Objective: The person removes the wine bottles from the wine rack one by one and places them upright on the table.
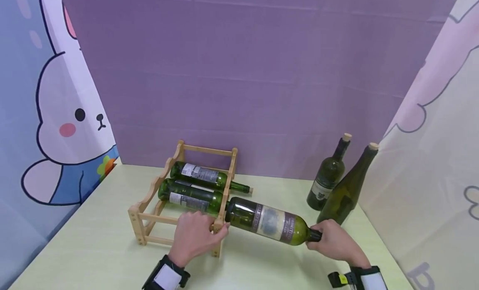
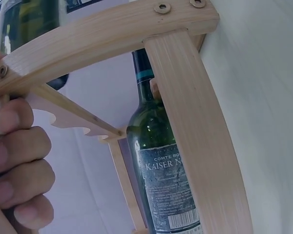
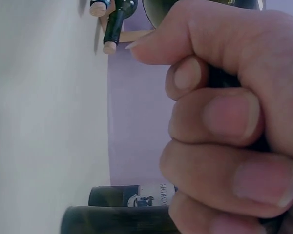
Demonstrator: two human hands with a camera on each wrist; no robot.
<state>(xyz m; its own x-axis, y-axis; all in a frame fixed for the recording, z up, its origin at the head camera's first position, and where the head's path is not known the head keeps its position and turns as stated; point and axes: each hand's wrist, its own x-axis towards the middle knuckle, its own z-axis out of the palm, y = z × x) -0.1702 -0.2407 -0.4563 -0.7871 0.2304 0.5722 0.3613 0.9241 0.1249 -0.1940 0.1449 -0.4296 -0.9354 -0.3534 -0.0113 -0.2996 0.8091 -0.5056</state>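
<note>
My right hand [image 1: 334,240] grips a dark green wine bottle [image 1: 271,221] by its neck, fingers curled round it. The bottle lies nearly level, base toward a wooden wine rack [image 1: 159,218], its cream and purple label facing up. At the rack's near right corner my left hand [image 1: 196,236] holds the wood; curled fingers [image 2: 27,146] show below the rail in the left wrist view. Green wine bottles [image 1: 200,173] lie in the rack with necks pointing right. One bottle's neck is hidden behind the held bottle's base in the head view.
Two corked bottles stand upright at the back right: a dark one with a pale label [image 1: 321,190] and a taller green one [image 1: 348,190] just behind my right hand. A purple cloth [image 1: 262,94] hangs along the back of the pale table [image 1: 93,240].
</note>
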